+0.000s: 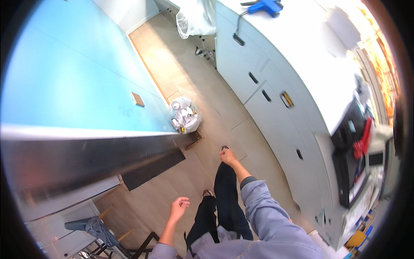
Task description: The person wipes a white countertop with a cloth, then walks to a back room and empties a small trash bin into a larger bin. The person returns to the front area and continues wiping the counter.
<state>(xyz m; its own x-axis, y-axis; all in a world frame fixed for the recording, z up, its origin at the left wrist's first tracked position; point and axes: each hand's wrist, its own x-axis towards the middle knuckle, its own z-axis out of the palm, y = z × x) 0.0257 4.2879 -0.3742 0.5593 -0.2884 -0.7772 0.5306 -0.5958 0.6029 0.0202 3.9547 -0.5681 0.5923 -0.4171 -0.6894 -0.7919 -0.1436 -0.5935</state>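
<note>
My left hand [179, 207] hangs low over the tiled floor [184, 171], its fingers loosely bent and apart, with nothing in it. Further forward, my right hand [228, 157] hangs above one shoe, fingers slightly curled, and I see nothing held there. Neither hand touches any surface. Below me are my legs in black trousers [224, 191], one foot ahead of the other. A clear plastic bag of rubbish [186, 116] stands on the floor ahead, beside the blue wall panel [81, 74].
A long grey cabinet [275, 126] with black handles runs along my right, under a white worktop [297, 48]. On it lie a blue clamp-like tool [266, 6] and a black case [347, 155]. A dark beam-like edge [97, 158] juts in from the left. Behind it stands a stool-like frame with cloth [100, 230].
</note>
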